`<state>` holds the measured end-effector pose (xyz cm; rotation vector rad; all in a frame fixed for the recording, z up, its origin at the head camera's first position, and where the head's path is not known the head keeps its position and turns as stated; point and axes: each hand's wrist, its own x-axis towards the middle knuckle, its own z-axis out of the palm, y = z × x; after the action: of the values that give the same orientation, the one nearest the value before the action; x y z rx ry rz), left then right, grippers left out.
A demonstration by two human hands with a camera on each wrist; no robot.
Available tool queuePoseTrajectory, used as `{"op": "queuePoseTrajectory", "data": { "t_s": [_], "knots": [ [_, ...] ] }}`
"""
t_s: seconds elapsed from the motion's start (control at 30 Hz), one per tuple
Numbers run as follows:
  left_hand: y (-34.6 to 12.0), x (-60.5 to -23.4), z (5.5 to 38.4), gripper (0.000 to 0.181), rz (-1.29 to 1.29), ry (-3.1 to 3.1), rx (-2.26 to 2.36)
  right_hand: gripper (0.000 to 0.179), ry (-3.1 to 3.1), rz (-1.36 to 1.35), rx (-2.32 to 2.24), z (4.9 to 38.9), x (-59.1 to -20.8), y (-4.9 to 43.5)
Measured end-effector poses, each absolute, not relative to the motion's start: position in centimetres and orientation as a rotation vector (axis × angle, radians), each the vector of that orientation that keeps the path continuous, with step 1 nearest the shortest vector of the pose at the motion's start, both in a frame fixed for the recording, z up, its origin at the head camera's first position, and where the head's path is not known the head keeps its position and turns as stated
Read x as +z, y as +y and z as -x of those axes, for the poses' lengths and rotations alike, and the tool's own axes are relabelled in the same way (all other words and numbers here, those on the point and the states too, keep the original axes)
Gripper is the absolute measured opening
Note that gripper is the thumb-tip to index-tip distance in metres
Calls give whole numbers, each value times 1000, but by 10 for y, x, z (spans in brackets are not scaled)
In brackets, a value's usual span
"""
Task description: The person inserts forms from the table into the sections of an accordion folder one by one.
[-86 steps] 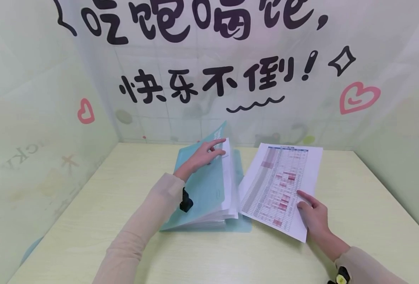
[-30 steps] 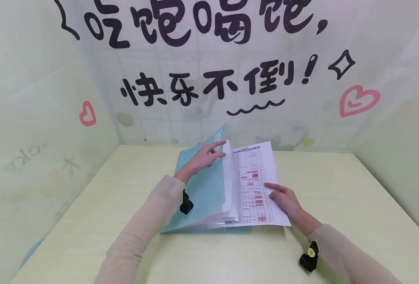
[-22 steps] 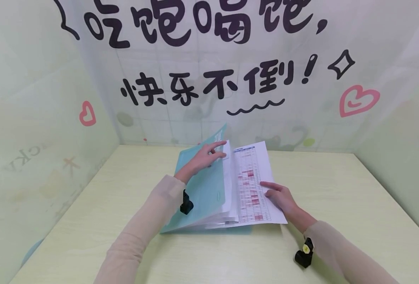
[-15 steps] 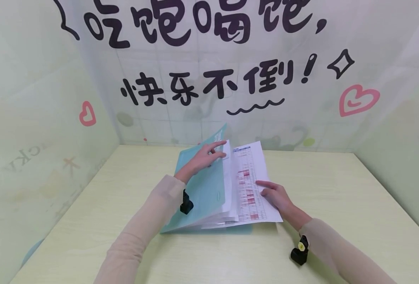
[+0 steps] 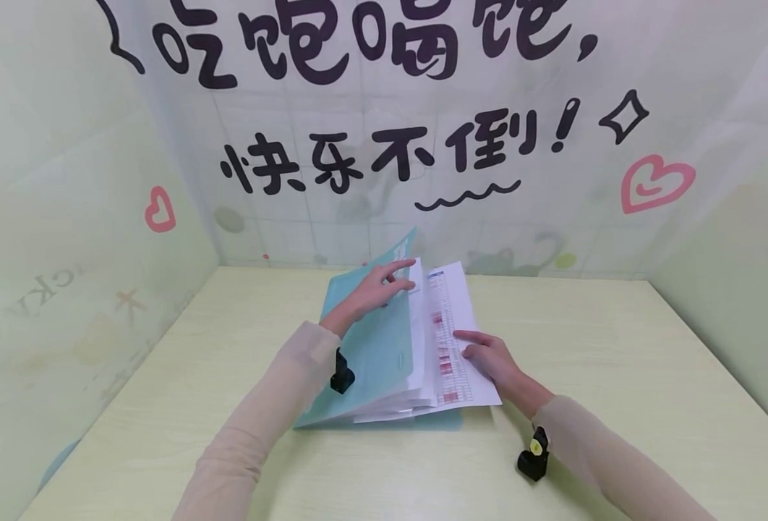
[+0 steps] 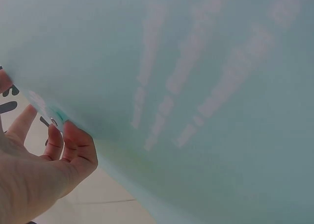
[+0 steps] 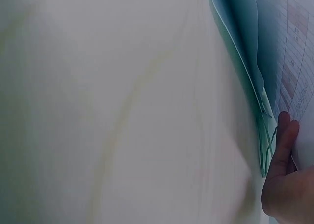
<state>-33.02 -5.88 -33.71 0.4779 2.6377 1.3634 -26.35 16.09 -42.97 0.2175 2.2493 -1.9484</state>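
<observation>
A light blue-green folder point(image 5: 369, 351) lies on the table with its front cover lifted, several white sheets point(image 5: 417, 325) under it. My left hand point(image 5: 374, 284) pinches the cover's far right corner along with page edges. In the left wrist view, thumb and fingers of the left hand point(image 6: 49, 167) grip the cover's edge point(image 6: 117, 170). My right hand point(image 5: 493, 358) pinches the right edge of a printed table sheet point(image 5: 465, 311) with red-shaded cells. That sheet's left part is hidden inside the folder. In the right wrist view the right hand point(image 7: 289, 185) holds the sheet beside the folder's edge point(image 7: 245, 77).
The pale wooden table point(image 5: 592, 347) extends on both sides of the folder. Behind it hangs a white backdrop point(image 5: 345, 239) with black lettering, and pale walls point(image 5: 735, 275) stand at either side. A small black camera point(image 5: 534, 456) sits at the right wrist.
My right hand has moved left with the printed sheet, which has slid further into the folder, so less of its table shows. The left hand has stayed still, keeping the cover raised.
</observation>
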Motion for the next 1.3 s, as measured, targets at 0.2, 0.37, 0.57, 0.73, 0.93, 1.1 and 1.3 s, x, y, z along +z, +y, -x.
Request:
{"op": "queuePoseTrajectory", "data": {
  "t_s": [0.2,0.37,0.57,0.73,0.93,1.1,1.3],
  "knots": [
    [-59,-338,331,48,-477,2643,1345,44,2228,-206,-1950,265,-429,152],
    [-58,-337,331,49,-471,2640,1332,44,2221,-204,-1961,266,-430,145],
    [-57,-337,331,49,-469,2639,1334,48,2229,-179,-1967,264,-427,144],
    [-57,-337,332,51,-484,2647,1330,55,2265,-127,-1979,256,-422,152],
    [-56,-338,332,52,-494,2647,1342,40,2269,-93,-1953,236,-414,169],
    [-56,-340,333,51,-491,2647,1352,30,2236,-56,-1843,218,-412,180],
    [-56,-340,334,50,-469,2645,1341,31,2204,-33,-1827,212,-414,180]
  ]
}}
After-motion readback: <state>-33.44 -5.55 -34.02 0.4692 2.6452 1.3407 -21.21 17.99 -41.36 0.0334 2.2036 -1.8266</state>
